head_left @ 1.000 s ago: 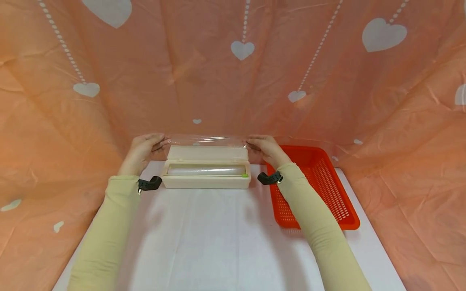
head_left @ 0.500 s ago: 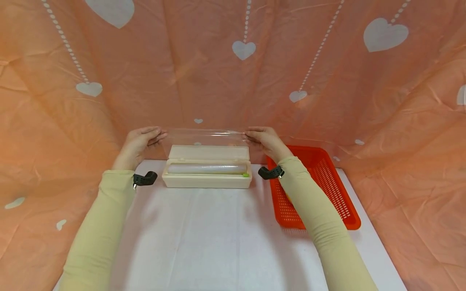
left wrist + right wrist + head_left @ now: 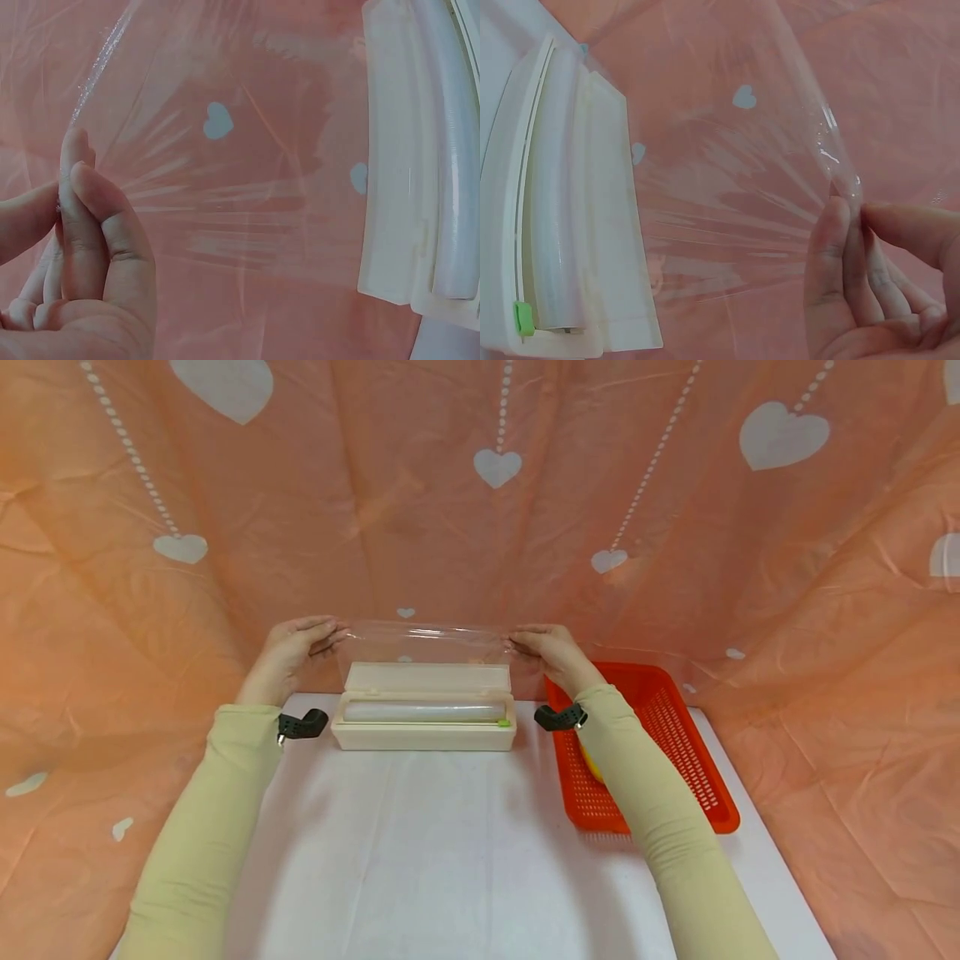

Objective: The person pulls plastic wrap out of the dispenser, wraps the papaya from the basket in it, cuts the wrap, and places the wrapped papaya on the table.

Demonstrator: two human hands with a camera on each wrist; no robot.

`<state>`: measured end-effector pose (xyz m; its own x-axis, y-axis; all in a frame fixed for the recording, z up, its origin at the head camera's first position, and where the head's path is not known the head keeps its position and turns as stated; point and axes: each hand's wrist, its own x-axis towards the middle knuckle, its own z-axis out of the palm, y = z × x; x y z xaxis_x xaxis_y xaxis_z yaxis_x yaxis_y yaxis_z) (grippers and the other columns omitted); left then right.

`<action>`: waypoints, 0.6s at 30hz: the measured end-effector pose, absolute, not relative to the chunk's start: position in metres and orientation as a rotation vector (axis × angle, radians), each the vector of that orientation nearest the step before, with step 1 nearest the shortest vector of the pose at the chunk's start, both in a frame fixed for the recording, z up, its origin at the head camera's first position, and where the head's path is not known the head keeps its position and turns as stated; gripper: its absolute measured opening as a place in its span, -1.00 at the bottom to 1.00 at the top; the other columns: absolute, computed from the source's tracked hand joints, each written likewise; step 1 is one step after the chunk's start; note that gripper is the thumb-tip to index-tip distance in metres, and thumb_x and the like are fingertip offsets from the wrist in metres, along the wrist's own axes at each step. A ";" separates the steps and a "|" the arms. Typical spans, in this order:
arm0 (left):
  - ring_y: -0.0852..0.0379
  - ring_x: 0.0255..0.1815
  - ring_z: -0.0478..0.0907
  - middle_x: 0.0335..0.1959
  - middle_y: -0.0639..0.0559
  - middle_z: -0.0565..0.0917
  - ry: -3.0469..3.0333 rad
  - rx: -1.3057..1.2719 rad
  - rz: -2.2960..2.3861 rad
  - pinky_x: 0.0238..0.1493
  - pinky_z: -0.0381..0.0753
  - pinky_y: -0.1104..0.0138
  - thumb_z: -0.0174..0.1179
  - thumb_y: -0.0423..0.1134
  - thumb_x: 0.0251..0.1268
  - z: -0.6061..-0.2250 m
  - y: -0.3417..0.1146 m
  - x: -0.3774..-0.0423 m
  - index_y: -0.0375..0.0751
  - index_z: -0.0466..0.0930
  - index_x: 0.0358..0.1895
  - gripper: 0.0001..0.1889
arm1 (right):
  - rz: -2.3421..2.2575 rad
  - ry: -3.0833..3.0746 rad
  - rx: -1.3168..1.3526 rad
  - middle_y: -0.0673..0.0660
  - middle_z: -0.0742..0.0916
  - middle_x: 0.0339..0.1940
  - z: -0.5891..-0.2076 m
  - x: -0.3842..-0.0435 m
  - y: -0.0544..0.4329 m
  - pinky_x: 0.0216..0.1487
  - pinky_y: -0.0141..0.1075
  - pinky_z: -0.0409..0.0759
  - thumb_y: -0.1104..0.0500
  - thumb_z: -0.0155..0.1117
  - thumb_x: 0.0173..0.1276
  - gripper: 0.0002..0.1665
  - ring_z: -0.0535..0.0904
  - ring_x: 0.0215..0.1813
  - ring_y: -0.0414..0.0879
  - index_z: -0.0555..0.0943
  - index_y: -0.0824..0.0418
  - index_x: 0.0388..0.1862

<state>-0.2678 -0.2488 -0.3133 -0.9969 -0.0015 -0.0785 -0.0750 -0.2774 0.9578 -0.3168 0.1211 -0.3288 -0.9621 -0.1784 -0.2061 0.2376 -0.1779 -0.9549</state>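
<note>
A clear sheet of plastic wrap [image 3: 427, 647] stretches between my hands, above and behind a cream dispenser box [image 3: 423, 739]. My left hand [image 3: 296, 647] pinches one corner of the sheet between thumb and fingers. At the opposite corner my right hand [image 3: 551, 652] pinches it the same way. Creases fan out from the pinched corner in the right wrist view, where the sheet runs back toward the wrap roll [image 3: 555, 217]. The box's lid [image 3: 427, 677] stands raised at the back, and a small green slider [image 3: 524, 319] sits at one end of the box.
A red plastic basket [image 3: 731, 818] stands at the right, partly under my right forearm, with something yellow [image 3: 591, 767] inside it. White cloth [image 3: 420, 860] covers the table. An orange curtain [image 3: 420, 527] with white hearts hangs right behind the box.
Both hands have risen and moved slightly apart, drawing the plastic wrap higher above the box. The yellow thing in the basket shows more. The box stays in place.
</note>
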 end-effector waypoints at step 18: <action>0.21 -0.19 0.68 -0.27 0.02 0.74 1.817 -0.046 2.474 -0.11 0.62 0.41 0.14 -0.35 0.36 -0.305 -0.242 -0.272 -0.18 0.64 -0.17 -0.90 | -2.272 1.833 0.092 0.20 0.71 -0.18 -0.331 -0.320 0.128 0.26 -0.06 0.40 0.31 0.19 0.39 -0.59 0.70 -0.22 -0.07 0.50 0.45 0.17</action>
<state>-0.2719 -0.2422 -0.3054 -0.9970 0.0403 -0.0664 -0.0754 -0.2978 0.9516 -0.3196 0.1281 -0.3309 -0.9736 -0.1316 -0.1864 0.2101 -0.1974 -0.9576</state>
